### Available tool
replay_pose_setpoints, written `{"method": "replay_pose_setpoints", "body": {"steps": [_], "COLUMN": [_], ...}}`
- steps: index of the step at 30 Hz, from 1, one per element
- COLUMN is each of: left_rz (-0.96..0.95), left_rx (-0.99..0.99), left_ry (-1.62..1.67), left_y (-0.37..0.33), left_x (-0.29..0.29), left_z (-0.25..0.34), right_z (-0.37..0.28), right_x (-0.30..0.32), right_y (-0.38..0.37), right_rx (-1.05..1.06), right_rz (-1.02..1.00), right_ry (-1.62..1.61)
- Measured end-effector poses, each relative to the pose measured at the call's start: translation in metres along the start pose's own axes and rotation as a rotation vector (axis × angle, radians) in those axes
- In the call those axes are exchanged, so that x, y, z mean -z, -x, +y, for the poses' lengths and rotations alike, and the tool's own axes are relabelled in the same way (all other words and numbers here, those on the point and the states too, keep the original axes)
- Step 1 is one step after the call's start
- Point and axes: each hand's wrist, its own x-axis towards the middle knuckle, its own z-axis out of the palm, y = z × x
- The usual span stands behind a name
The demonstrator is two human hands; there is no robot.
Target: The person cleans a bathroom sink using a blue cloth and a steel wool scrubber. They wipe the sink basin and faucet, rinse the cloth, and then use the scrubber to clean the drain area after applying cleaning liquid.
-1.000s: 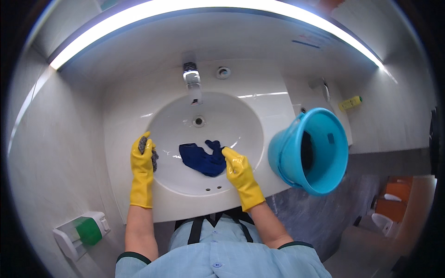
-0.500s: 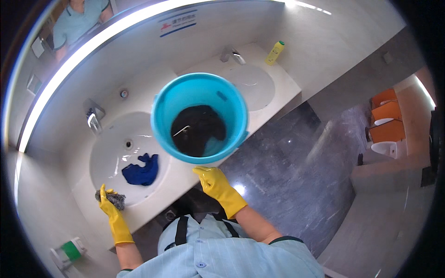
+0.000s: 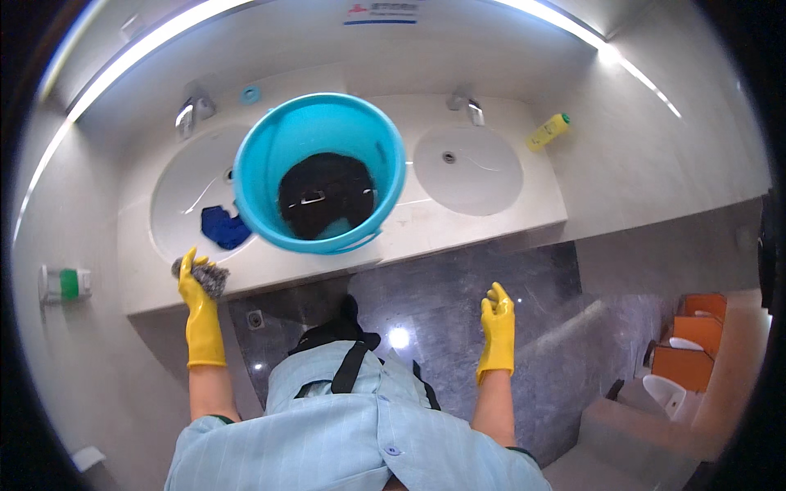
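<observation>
My left hand (image 3: 201,299), in a yellow rubber glove, grips a grey steel wool scrubber (image 3: 214,280) at the counter's front edge by the left sink (image 3: 176,192). Inside that sink lies a crumpled dark blue cloth (image 3: 223,228), partly hidden by a bucket. The turquoise bucket (image 3: 250,204) stands on the counter between the two basins; dark water or a dark soaked thing fills its bottom, I cannot tell which. My right hand (image 3: 497,321), gloved likewise, hangs over the floor in front of the counter, fingers loosely bent and apart, holding nothing.
The right sink (image 3: 471,176) has a chrome faucet (image 3: 468,105), and another faucet (image 3: 192,113) serves the left one. A yellow bottle with a green cap (image 3: 548,132) stands at the counter's right end. On the left wall hangs a white-and-green dispenser (image 3: 69,284).
My right hand has moved away from the bucket, out to the right over the floor. The whole view has turned. My left hand still has the scrubber.
</observation>
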Motion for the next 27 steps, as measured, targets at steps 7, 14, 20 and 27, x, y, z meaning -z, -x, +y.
{"method": "replay_pose_setpoints", "body": {"steps": [7,14,20,27], "left_rz": [0.109,0.12,0.294,0.673], "left_rx": [-0.092,-0.129,-0.188,-0.204], "left_ry": [0.05,0.013,-0.036,0.051], "left_y": [-0.035,-0.003,0.096,0.209], "left_x": [0.019,0.003,0.05,0.028], "left_z": [-0.028,-0.013,-0.036,-0.068], "right_z": [-0.009,0.009,0.003,-0.012], "right_x": [0.056,0.049,0.024,-0.001], "right_y": [-0.1,-0.327,-0.52,-0.64], "right_rx": [-0.147,-0.073,0.006,0.249], "right_rz": [0.178,0.185,0.131,0.002], "right_ry": [-0.116,-0.28,-0.31,-0.457]}}
